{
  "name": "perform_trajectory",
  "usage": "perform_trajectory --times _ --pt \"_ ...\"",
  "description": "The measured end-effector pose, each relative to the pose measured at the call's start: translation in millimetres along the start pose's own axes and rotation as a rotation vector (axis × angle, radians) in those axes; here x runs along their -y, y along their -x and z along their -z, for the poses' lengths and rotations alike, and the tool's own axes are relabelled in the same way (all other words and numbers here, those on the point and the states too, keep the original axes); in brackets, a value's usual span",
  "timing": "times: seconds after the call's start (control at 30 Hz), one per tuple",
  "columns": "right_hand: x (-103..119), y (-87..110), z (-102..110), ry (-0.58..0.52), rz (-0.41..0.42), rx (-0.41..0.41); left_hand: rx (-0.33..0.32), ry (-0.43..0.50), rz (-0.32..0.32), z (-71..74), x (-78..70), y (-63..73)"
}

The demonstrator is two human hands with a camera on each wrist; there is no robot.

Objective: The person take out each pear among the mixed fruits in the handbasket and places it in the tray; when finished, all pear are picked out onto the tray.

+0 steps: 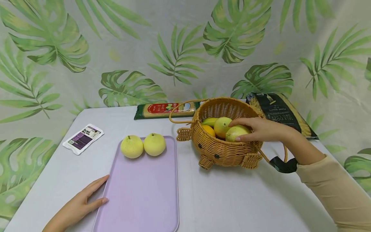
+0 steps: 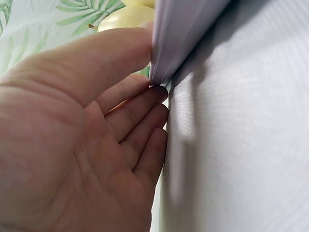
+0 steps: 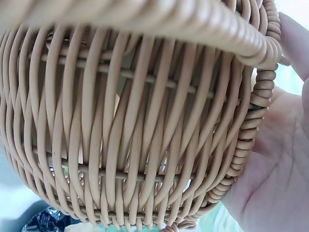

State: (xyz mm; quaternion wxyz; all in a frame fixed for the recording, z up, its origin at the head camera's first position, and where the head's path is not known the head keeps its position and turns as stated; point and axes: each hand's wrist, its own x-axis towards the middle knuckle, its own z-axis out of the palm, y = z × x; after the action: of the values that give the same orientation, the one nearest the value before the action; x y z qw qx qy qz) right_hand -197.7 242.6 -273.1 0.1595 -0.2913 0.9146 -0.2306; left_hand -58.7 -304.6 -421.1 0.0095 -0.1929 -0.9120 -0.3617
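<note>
Two round pale-yellow pears (image 1: pixel 154 144) sit side by side at the far end of a lilac tray (image 1: pixel 142 193). My left hand (image 1: pixel 79 204) touches the tray's left edge; in the left wrist view its fingers are nearly straight and the thumb lies against the rim. Over the wicker basket (image 1: pixel 229 153), my right hand (image 1: pixel 262 129) reaches in and holds a yellow-green pear (image 1: pixel 237 132) between thumb and fingers. Beside that pear lie a yellow-red fruit (image 1: pixel 222 125), an orange (image 1: pixel 208 130) and a greenish-yellow fruit (image 1: pixel 209 121). The basket wall hides the held pear in the right wrist view.
Behind the basket lie a long green-and-red pasta packet (image 1: pixel 168 109) and a black penne bag (image 1: pixel 282 112). A white-and-purple packet (image 1: pixel 83 138) is at the far left. The basket's thin handle (image 1: pixel 174 117) sticks out leftward. Leaf-patterned cloth (image 1: pixel 174 58) hangs behind the white table.
</note>
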Motion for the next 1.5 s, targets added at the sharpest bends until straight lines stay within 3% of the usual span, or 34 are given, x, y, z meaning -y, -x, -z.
perform_trajectory --times 0.23,0.5,1.0,1.5 --pt "-0.3 -2.5 -1.1 0.044 0.009 0.013 0.008 0.024 0.015 0.8 -0.4 0.5" --pt "-1.6 -3.6 -2.1 0.020 0.023 0.017 0.005 0.022 0.001 -1.5 1.3 0.6" --pt "-3.1 -2.3 -8.5 0.027 0.047 -0.150 -0.012 -0.006 -0.021 -2.2 2.4 -0.4" --pt "-0.9 3.3 -11.0 -0.160 0.041 -0.359 -0.016 -0.023 -0.022 -1.5 2.0 -0.6"
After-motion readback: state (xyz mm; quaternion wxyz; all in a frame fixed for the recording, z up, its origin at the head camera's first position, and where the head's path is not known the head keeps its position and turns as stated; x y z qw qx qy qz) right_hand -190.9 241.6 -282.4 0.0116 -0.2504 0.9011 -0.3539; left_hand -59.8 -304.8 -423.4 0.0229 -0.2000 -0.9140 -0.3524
